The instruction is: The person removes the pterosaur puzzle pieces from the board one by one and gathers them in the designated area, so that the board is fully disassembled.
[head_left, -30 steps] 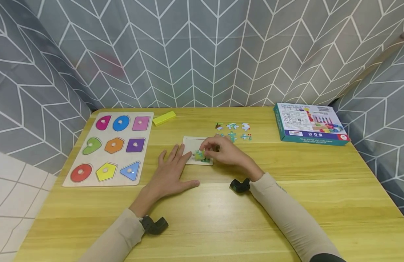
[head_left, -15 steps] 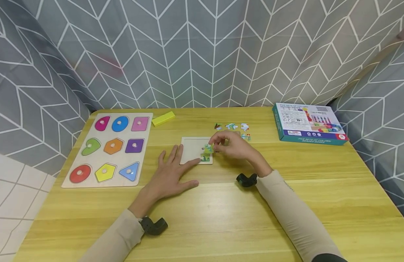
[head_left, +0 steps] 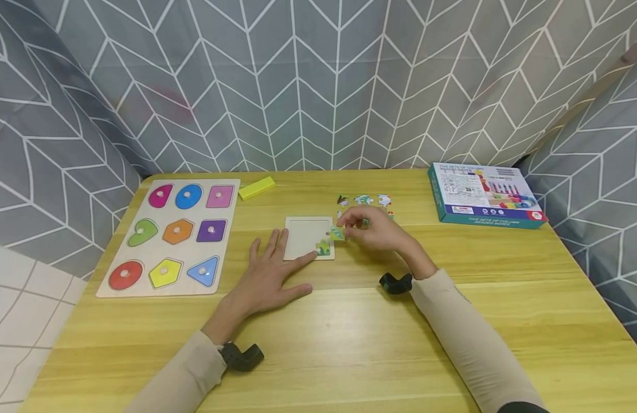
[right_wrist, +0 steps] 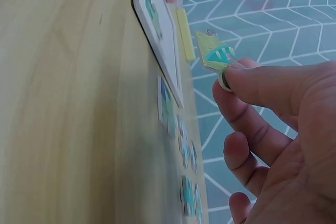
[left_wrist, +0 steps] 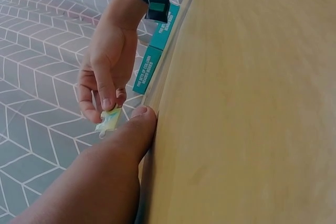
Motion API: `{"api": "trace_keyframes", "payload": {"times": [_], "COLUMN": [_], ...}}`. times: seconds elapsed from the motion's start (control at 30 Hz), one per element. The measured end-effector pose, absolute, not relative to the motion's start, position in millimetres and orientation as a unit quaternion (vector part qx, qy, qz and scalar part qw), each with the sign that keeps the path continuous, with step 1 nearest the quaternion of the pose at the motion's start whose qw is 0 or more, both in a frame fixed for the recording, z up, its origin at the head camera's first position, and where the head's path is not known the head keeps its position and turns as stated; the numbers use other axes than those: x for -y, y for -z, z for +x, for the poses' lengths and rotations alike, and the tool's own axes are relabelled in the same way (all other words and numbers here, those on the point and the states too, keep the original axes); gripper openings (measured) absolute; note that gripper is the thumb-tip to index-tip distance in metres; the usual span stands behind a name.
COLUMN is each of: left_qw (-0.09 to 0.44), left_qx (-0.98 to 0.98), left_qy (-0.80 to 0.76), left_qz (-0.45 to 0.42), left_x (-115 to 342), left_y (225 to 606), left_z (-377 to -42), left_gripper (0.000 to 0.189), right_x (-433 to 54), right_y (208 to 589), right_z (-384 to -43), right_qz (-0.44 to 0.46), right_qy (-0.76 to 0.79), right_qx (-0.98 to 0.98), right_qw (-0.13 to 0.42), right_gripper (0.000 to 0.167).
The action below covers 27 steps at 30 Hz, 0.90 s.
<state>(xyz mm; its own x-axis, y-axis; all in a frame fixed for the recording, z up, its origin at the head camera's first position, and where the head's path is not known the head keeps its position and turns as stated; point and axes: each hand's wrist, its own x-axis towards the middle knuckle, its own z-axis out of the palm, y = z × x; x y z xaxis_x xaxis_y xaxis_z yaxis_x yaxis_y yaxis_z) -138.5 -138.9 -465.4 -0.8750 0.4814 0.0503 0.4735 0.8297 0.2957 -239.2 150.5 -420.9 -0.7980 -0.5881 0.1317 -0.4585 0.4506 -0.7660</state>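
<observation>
A white puzzle tray point(head_left: 300, 235) lies mid-table, with a green jigsaw piece point(head_left: 323, 248) in its near right corner. My left hand point(head_left: 265, 276) rests with fingers spread at the tray's left and near edges, its index fingertip at that corner piece. Above the tray's right edge, my right hand point(head_left: 375, 229) pinches another jigsaw piece point(right_wrist: 212, 51), yellow-green with a striped teal patch, between thumb and index finger. The right wrist view shows this piece held up off the table. Several loose jigsaw pieces point(head_left: 363, 200) lie behind the right hand, which partly hides them.
To the left lies a shape board point(head_left: 189, 244) with coloured knobbed shapes. A yellow block point(head_left: 257, 188) sits behind it. A teal and white box point(head_left: 485, 195) stands at the back right, and a grey patterned curtain point(head_left: 318, 86) hangs along the table's far edge.
My right hand has moved right with the pinched piece, from over the tray to its right edge, and the piece looks turned. The left index finger has shifted onto the corner piece.
</observation>
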Motion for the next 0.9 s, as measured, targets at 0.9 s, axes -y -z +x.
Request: {"api": "trace_keyframes", "payload": {"times": [0.9], "left_qw": [0.017], "left_qx": [-0.956], "left_qy": [-0.158], "left_qz": [0.246], "left_x": [138.0], "left_y": [462.7], "left_z": [-137.6], "left_gripper": [0.065], "right_x": [-204.6], "right_y": [433.8], "right_z": [-233.2], "right_qz": [-0.243], "right_qy": [0.412], "right_qx": [-0.873], "right_qw": [0.096], "right_gripper": [0.010]}}
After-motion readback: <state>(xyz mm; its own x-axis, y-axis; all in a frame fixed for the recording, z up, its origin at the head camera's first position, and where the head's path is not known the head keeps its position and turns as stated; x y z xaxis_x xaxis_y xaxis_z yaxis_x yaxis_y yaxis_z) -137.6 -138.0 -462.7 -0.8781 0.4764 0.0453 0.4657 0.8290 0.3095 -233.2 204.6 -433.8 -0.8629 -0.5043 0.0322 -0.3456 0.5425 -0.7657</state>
